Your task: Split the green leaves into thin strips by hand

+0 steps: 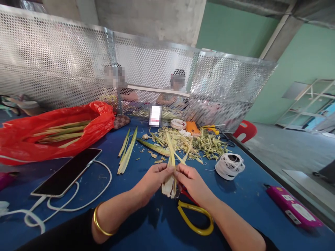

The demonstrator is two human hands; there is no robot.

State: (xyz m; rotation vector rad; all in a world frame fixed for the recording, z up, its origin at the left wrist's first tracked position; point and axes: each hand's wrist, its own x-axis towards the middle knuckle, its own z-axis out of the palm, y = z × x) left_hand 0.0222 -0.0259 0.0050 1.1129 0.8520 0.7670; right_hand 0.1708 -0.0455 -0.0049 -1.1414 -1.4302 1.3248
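Observation:
Pinched between both hands is a pale, folded palm-like leaf (pixel 169 188), its narrow yellow-green strips pointing up and away, its ragged wide end hanging toward me. My left hand (pixel 156 179) has thumb and fingers closed on its left side. Touching the leaf from the other side, my right hand (pixel 192 181) is closed too, fingertips meeting near the middle. Under my right wrist lie scissors with a yellow handle (pixel 205 231), partly hidden by the hand. Beyond my hands, loose green-yellow leaves (pixel 128 151) rest on the blue table (pixel 131 223).
A heap of leaf trimmings (pixel 209 144) lies ahead, beside a white string roll (pixel 227 168). At left are a red plastic bag (pixel 60 153) of leaves and a tablet (pixel 65 172) with a white cable. A purple box (pixel 293 207) sits right. People sit behind the perforated metal screen (pixel 222 80).

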